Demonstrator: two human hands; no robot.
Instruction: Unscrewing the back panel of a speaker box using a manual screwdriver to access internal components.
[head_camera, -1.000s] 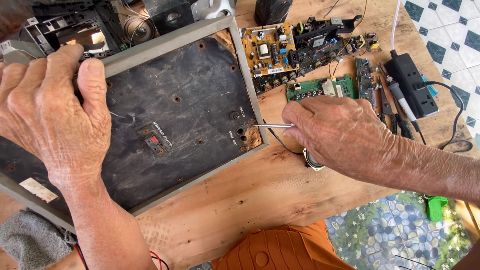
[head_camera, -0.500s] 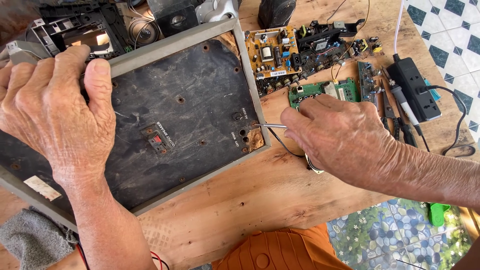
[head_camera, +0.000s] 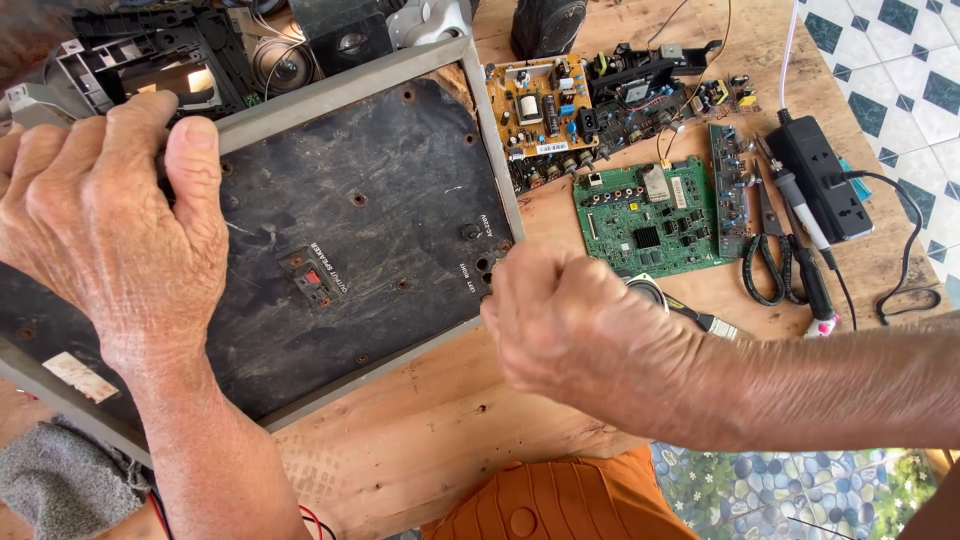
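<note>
Wooden tabletop (head_camera: 420, 450), circuit boards far right. Dark panel (head_camera: 350, 240) lies left-centre; left hand (head_camera: 100, 230) grips its far edge, as before. Right hand (head_camera: 580, 330), fisted, has shifted left onto panel's right edge; screwdriver shaft now hidden; contents undeterminable.

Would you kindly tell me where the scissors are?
In the head view, the scissors lie on the wooden table's right side, between the green circuit board and the black power strip.
</note>
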